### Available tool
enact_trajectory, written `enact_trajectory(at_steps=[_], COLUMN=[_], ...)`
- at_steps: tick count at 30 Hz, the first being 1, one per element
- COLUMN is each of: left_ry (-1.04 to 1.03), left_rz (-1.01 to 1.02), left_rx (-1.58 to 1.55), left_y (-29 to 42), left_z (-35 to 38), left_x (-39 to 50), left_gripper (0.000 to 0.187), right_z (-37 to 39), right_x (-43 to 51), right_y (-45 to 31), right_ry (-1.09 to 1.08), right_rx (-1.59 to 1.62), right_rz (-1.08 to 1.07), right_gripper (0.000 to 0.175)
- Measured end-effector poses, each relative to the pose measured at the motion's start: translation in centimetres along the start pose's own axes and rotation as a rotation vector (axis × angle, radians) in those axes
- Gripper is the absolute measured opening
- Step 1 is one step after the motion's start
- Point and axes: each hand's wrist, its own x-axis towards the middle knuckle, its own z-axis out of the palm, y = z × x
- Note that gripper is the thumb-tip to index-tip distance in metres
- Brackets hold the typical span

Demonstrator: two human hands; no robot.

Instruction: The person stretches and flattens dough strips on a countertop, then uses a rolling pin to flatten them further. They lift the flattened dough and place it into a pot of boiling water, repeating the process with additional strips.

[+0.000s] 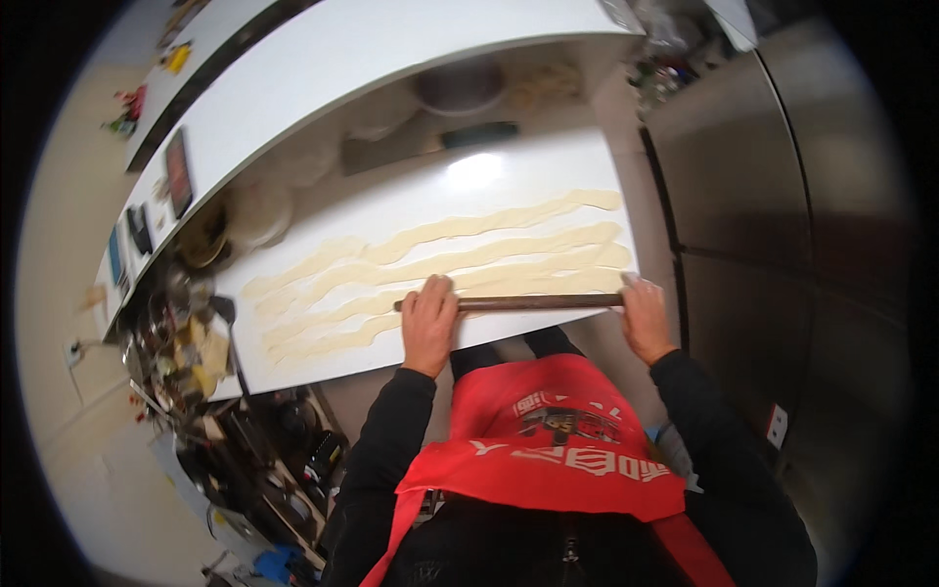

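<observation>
A dark wooden rolling pin (539, 302) lies across the front of a white worktop (543, 165). My left hand (429, 323) is over the pin near its left end, which sticks out past the fingers. At the other end, my right hand (645, 315) grips the pin beside the worktop's right edge. Several long, thin strips of pale dough (469, 258) run side by side across the worktop, with wavy edges. The pin rests along the strip nearest me and covers part of it.
A raised white shelf (381, 48) overhangs the back, with a phone (177, 172) on its left. Below it stand a dark bowl (461, 84) and a pale bowl (260, 213). Utensils and jars (191, 345) crowd the left. Metal cabinet doors (733, 169) rise at the right.
</observation>
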Motion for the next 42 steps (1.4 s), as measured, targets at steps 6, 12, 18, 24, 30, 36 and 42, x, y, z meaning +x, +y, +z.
enact_trajectory(at_steps=[6,12,18,24,30,36,42], left_ry=[0.165,0.396,0.300,0.494,0.588,0.258,0.423], left_rz=[-0.414,-1.167,-1.166,-1.177,-1.158,-1.212,-1.257], left_rx=[0.201,0.201,0.150,-0.241,-0.478,-0.364,-0.928], left_y=[-2.9,-15.7,-28.1,-34.0,-32.7,-32.6,-29.7], left_z=[-5.0,-12.0,-10.3,-6.5,-9.4,-12.2,-16.7], left_x=[-2.4,-15.1,-24.2,-26.1,-24.3,-22.6,-22.3], left_gripper=[0.046,0.054,0.041,0.010,0.009,0.011,0.009], right_z=[-3.5,1.3,3.8,1.8,3.6,5.4,4.5], right_x=[13.1,25.2,28.0,13.9,2.5,4.2,3.7], right_y=[-3.8,-8.9,-11.9,-10.8,-5.6,-3.5,-2.2], right_ry=[0.053,0.096,0.175,0.239,0.365,0.425,0.412], right_rx=[0.046,0.026,-0.087,-0.043,-0.054,-0.024,0.185], right_rz=[-0.309,-0.370,-0.263,0.202,0.743,0.997,0.932], right_gripper=[0.029,0.022,0.037,0.039,0.025,0.022,0.009])
